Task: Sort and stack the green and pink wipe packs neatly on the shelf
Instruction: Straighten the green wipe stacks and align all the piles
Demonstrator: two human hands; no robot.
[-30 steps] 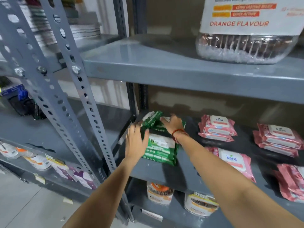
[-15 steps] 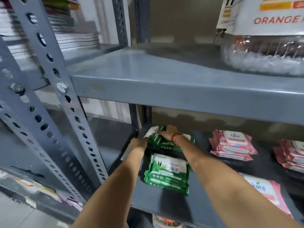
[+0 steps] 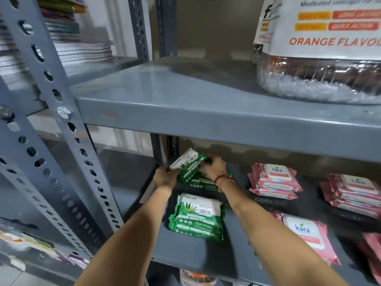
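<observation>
At the back left of the grey shelf (image 3: 198,256), a green wipe pack (image 3: 188,165) is tilted up off the rear green pile (image 3: 203,181). My left hand (image 3: 165,177) grips its left end and my right hand (image 3: 214,168) its right end. A second stack of green packs (image 3: 198,216) lies in front, between my forearms. Pink packs sit to the right: a stack at the back (image 3: 274,180), another at far right (image 3: 354,193), and a single pack nearer the front (image 3: 309,236).
The upper shelf board (image 3: 206,112) overhangs low above my hands, carrying a large clear jar (image 3: 321,75) with an orange-flavour label. Perforated grey uprights (image 3: 68,129) stand at left. More pink packs (image 3: 371,250) lie at the right edge. Jars sit on the shelf below.
The camera has moved closer. The top green pack at the back has been tipped up off its pile, and my left hand now holds its left end.
</observation>
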